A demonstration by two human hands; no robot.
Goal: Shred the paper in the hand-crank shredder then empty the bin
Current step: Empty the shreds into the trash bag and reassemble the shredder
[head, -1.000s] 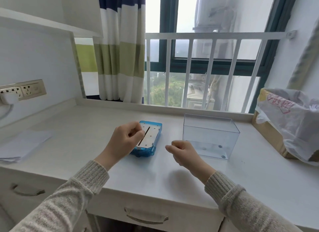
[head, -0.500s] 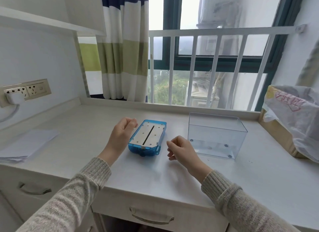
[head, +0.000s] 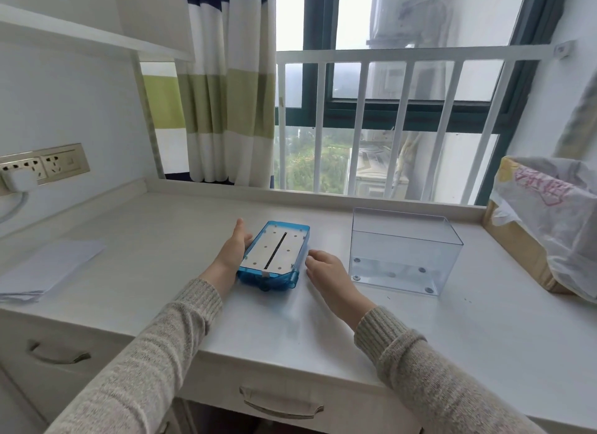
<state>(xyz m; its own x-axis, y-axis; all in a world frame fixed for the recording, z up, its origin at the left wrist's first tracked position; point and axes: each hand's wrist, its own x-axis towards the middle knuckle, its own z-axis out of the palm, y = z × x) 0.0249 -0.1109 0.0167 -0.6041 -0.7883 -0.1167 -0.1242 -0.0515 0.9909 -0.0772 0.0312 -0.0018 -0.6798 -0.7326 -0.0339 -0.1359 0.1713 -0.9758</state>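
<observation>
The blue shredder head [head: 274, 252] lies on the white desk [head: 155, 236], its white underside with the black cutter slot facing up. My left hand [head: 233, 249] rests flat against its left side with the fingers straight. On the desk just right of the shredder head's near corner is my right hand [head: 326, 272], fingers apart and holding nothing. The clear plastic bin [head: 403, 239] stands apart to the right with no shreds in it. A stack of white paper [head: 48, 269] lies at the desk's left edge.
A cardboard box [head: 517, 249] lined with a plastic bag [head: 555, 214] sits at the right end of the desk. A wall socket [head: 42, 167] with a plug is on the left wall. A white window railing [head: 400, 55] runs behind the desk. Drawers [head: 281, 404] are below the front edge.
My left hand set the tilted shredder head down flat and opened alongside it. My right hand uncurled and moved closer to the head's right side.
</observation>
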